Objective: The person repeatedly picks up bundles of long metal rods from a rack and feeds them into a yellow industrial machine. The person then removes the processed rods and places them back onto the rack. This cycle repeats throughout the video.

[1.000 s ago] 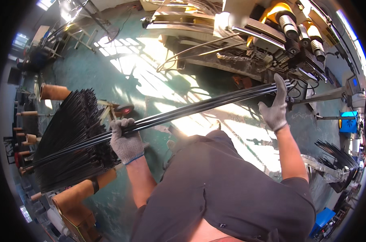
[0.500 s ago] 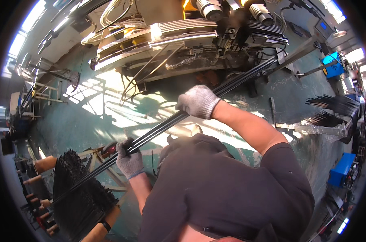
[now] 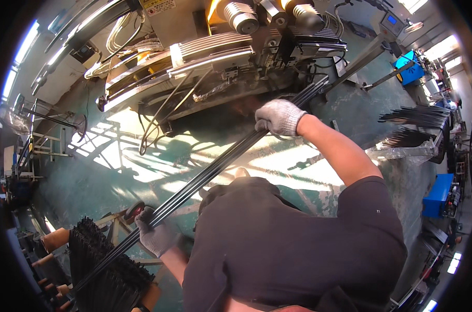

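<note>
A bundle of long, thin black rods [image 3: 210, 170] runs slantwise across the view, from the lower left up to the right. My right hand [image 3: 280, 117], in a pale knitted work glove, is closed round its upper part. Lower down, my left hand [image 3: 155, 232], gloved too, grips the same bundle from beneath, its fingertips showing over the rods. The bundle's lower end passes over a thick stack of black rods [image 3: 108, 268] at the lower left. Its upper end reaches below the machine [image 3: 210, 60].
The machine's long rail and hanging cables [image 3: 155, 130] stand ahead. At right, more black rods [image 3: 415, 122] lie on a stand wrapped in clear film [image 3: 402, 152]. A blue box [image 3: 437, 195] sits farther right. Wooden rollers [image 3: 56, 240] flank the left stack.
My right hand has moved right and slightly up along with the bundle. My left hand has gone lower and a little left, and the view has shifted.
</note>
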Available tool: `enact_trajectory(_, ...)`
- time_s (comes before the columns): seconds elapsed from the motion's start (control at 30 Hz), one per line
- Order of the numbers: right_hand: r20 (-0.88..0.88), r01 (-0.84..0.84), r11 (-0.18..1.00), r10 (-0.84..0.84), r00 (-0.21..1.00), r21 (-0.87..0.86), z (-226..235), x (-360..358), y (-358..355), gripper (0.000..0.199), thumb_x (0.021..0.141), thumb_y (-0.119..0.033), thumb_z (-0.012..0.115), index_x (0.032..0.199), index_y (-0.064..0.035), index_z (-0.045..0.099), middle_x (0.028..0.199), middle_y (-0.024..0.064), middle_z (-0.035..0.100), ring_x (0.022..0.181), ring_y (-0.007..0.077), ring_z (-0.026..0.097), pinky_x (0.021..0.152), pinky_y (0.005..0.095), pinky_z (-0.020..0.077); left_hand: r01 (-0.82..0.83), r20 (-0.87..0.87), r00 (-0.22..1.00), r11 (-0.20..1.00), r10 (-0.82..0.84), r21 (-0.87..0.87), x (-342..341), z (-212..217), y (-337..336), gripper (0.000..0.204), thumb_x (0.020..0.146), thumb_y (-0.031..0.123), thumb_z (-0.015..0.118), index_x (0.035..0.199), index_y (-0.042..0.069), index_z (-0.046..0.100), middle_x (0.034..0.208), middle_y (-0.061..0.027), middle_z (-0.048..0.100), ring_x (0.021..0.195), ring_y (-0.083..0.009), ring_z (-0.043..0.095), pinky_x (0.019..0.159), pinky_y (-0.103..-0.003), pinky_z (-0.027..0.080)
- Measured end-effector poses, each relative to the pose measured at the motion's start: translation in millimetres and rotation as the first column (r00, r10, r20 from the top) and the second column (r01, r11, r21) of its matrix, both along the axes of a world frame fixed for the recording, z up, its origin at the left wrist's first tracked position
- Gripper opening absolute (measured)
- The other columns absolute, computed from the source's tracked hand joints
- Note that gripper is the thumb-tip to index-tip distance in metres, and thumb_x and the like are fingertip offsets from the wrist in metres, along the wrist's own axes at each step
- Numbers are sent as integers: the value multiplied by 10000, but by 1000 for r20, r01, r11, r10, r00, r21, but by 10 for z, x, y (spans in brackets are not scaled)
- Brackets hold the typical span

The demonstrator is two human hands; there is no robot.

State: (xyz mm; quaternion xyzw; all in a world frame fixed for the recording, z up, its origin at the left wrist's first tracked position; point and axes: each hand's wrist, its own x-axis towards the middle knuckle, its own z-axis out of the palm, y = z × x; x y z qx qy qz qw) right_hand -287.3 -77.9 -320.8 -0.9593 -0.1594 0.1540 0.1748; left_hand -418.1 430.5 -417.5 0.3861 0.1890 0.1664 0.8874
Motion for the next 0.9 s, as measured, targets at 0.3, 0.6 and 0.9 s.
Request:
enact_trajectory(0.3,187,-278,958,288,939,-75,-45,-388,1616,237,922,-275,640,1054,-83,682,953,145,763,986,312,743,879,446,569,-105,-74,994,891,81,-441,114,214,74,292,1075,217,566,1010,-47,672,948,-102,678,925,-230,657,931,-394,586)
enact_trajectory(0.6,257,152,978,-112,960,-141,-679,-511,-566,308,766,-41,629,1038,-145,732,908,73,771,914,282,736,878,410,543,-175,-176,978,901,112,-398,-78,392,22,237,1065,206,574,980,-5,640,881,-68,635,880,-251,613,859,-411,548)
enact_trajectory(0.9,-233,513,-220,-972,-39,830,-1179,-509,-2005,335,933,-9,523,1249,-6,631,1158,165,669,1138,378,635,1014,496,543,203,213,968,917,-135,-344,873,1255,-368,120,1023,92,627,1077,-14,642,895,-80,644,885,-241,626,1009,-468,532)
